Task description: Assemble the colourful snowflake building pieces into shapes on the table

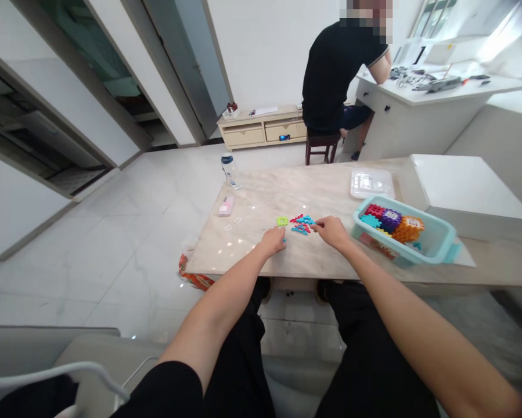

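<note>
My left hand (pixel 273 241) rests low over the table with its fingers curled. A sliver of a blue plastic piece (pixel 284 239) shows at its fingertips, the rest hidden under the hand. Just beyond lies a flat lime-green square piece (pixel 282 221) with notched edges. To the right of it, red interlocking pieces (pixel 296 219) and blue interlocking pieces (pixel 305 220) lie close together; whether they are joined is too small to tell. My right hand (pixel 331 230) comes in from the right, thumb and fingers pinched on a blue piece at the cluster's edge.
A light-blue bin (pixel 435 247) holds stacks of red, purple, orange and turquoise pieces. Behind it are a clear plastic lid (pixel 371 183) and a white box (pixel 470 183). At left stand a water bottle (pixel 228 171) and a pink box (pixel 226 206). A person (pixel 339 72) sits at another desk.
</note>
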`<state>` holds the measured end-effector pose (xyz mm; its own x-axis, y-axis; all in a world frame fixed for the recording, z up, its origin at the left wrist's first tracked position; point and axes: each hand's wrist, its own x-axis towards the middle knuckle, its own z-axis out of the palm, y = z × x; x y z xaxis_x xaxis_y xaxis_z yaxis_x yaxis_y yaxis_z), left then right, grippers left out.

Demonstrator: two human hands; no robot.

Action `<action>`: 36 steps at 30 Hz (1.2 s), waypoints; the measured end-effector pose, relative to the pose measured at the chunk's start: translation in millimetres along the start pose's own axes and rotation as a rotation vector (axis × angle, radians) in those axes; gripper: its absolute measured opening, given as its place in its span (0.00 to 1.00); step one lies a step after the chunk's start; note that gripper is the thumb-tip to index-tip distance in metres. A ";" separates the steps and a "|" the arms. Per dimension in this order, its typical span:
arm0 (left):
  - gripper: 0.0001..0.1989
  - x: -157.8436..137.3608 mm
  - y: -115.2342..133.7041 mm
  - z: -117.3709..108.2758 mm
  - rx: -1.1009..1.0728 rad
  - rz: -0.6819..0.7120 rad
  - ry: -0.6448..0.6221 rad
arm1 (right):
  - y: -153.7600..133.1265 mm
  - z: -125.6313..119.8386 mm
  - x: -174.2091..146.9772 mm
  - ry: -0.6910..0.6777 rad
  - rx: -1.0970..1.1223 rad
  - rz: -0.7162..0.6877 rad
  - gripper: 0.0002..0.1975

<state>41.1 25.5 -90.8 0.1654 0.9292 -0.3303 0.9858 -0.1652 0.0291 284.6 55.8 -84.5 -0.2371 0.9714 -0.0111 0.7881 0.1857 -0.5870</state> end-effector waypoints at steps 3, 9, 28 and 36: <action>0.25 2.8 5.6 1.2 -0.042 0.014 -0.004 | 1.6 0.5 -0.7 -0.009 -0.027 0.004 0.15; 0.23 2.8 -3.0 -1.2 -0.152 0.015 0.017 | -7.3 3.5 6.1 -0.043 -0.083 0.021 0.15; 0.20 -8.4 -82.2 -16.1 -0.627 -0.195 0.213 | -51.9 13.9 19.2 -0.136 -0.169 0.015 0.13; 0.22 0.3 -56.7 -26.1 -0.570 0.024 0.290 | -56.8 19.6 8.1 -0.227 -0.198 -0.005 0.10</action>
<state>-14.1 43.7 -68.0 0.1100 0.9923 -0.0568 0.8282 -0.0599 0.5572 226.7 50.3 -67.1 -0.3446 0.9165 -0.2030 0.8767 0.2368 -0.4188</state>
